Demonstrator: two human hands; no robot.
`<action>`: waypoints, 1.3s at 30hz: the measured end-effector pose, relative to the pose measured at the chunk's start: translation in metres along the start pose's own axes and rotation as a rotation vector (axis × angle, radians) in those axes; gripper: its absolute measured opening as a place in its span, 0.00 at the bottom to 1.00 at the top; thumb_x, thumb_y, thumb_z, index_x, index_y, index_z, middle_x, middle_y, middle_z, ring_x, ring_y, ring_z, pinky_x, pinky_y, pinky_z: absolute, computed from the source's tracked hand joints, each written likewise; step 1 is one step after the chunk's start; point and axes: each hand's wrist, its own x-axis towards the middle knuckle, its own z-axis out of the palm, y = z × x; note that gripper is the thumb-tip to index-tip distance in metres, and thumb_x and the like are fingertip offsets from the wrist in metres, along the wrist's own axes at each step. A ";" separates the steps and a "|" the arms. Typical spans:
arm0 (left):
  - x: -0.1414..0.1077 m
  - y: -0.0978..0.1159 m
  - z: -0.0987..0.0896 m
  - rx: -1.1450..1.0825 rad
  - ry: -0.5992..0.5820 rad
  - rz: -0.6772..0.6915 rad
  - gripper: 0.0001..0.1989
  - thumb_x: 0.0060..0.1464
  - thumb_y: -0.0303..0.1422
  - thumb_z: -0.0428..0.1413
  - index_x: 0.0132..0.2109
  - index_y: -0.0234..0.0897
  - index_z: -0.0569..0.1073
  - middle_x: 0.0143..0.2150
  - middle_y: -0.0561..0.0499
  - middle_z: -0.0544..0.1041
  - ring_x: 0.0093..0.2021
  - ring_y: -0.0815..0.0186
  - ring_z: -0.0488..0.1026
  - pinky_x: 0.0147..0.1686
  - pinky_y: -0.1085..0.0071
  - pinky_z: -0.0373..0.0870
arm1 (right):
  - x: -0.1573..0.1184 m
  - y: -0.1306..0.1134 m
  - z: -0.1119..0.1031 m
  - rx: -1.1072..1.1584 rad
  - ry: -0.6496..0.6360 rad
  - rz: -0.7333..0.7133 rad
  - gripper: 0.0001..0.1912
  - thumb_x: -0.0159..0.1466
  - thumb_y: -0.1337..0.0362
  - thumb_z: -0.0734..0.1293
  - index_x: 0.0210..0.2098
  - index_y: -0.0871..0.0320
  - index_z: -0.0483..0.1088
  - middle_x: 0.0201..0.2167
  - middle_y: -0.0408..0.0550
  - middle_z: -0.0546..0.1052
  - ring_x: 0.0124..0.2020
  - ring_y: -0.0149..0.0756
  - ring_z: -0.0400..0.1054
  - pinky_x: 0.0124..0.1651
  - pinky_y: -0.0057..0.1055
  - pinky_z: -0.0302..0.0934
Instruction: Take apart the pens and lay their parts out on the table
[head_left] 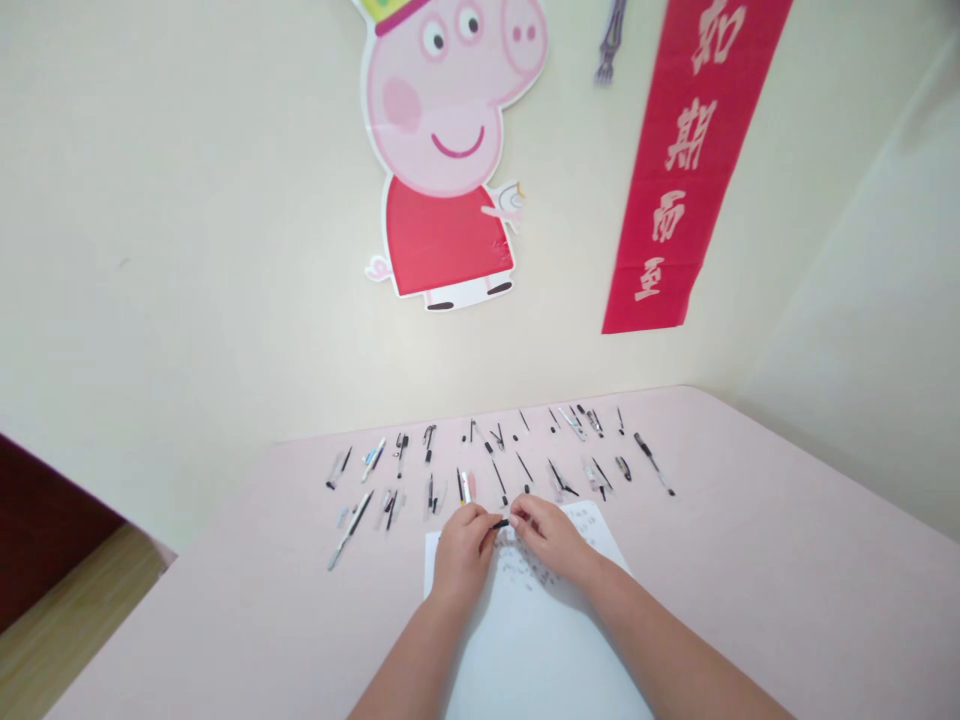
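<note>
My left hand (466, 552) pinches a small black pen part (500, 523) above the top of a white sheet of paper (544, 655). At the part's right end, the fingers of my right hand (551, 535) are closed too, with a pale bit showing at the fingertips. Whether that bit is a separate piece I cannot tell. Small dark handwriting covers the upper part of the sheet, partly hidden by my hands. Just beyond my fingers lie a black pen refill (499, 480) and a white-and-orange pen piece (466, 487).
Several dismantled pens, refills, caps and clear barrels lie in rows on the pink table (247, 600). A whole black-capped pen (655, 464) is at the right, a long pen (350, 532) at the left. The wall behind bears a pig cutout (450, 235) and a red banner (686, 170).
</note>
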 end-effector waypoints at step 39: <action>-0.001 -0.003 0.006 -0.589 0.035 -0.280 0.18 0.53 0.38 0.49 0.49 0.35 0.67 0.27 0.54 0.71 0.24 0.71 0.66 0.26 0.74 0.63 | 0.000 -0.001 0.006 -0.203 0.053 -0.049 0.15 0.58 0.72 0.59 0.43 0.57 0.69 0.36 0.49 0.75 0.37 0.36 0.68 0.41 0.31 0.59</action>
